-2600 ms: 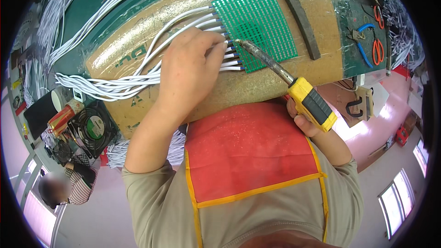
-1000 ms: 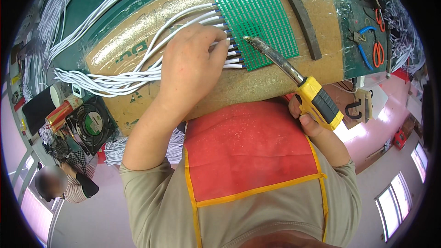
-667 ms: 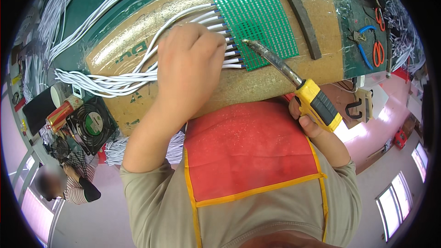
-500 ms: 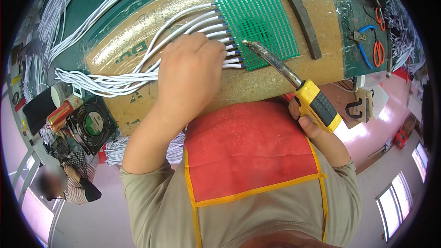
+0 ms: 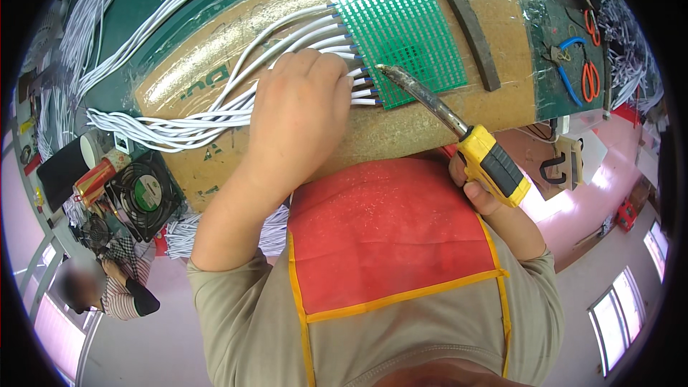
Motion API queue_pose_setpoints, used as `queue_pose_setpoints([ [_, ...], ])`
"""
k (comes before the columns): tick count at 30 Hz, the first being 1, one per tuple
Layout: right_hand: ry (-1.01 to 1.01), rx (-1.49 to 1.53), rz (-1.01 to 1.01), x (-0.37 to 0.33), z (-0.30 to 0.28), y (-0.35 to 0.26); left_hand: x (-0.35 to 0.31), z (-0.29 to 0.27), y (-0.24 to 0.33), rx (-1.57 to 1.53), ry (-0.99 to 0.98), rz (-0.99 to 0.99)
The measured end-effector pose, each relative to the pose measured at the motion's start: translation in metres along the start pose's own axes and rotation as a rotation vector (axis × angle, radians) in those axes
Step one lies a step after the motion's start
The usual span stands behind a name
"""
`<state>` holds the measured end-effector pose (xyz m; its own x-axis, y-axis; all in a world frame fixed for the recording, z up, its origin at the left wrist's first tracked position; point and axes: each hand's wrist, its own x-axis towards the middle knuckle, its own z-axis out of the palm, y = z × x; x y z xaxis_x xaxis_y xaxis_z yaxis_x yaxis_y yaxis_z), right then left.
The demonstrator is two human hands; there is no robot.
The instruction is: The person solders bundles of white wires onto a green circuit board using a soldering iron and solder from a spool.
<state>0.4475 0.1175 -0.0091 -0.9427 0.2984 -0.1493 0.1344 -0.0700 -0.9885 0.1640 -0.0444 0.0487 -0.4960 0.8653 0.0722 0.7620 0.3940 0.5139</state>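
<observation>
My left hand [image 5: 299,104] is closed over a row of white cables [image 5: 304,36], its fingertips pinching down near their ends and mostly hidden under the hand. The cable ends line up along the left edge of a green perforated circuit board [image 5: 408,36]. In my right hand [image 5: 479,193] is a soldering iron [image 5: 493,165] with a yellow and black handle. Its dark metal tip points up and left, over the board's left side close to the cable ends.
Cardboard [image 5: 494,36] covers the bench beneath the board. Dark metal bars [image 5: 462,21] lie beside it. Blue-handled pliers [image 5: 566,75] and orange-handled scissors [image 5: 590,82] lie at right. A black fan [image 5: 143,193] stands at left; a person [image 5: 115,287] sits beyond.
My left hand has turned slightly and its knuckles have shifted a little to the right over the cables. The soldering iron has stayed almost in place.
</observation>
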Motion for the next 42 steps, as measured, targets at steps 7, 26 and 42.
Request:
queue_pose_setpoints([
  [7, -0.017, -0.052, 0.008, -0.002, -0.001, 0.003, 0.001, 0.001, 0.000, -0.137, 0.018, -0.075],
  [26, -0.052, -0.112, 0.000, 0.001, -0.004, 0.004, 0.005, 0.006, 0.000, -0.103, 0.048, -0.074],
  [42, -0.015, 0.144, 0.029, -0.006, -0.004, 0.020, 0.004, 0.006, 0.000, -0.117, 0.066, -0.067],
])
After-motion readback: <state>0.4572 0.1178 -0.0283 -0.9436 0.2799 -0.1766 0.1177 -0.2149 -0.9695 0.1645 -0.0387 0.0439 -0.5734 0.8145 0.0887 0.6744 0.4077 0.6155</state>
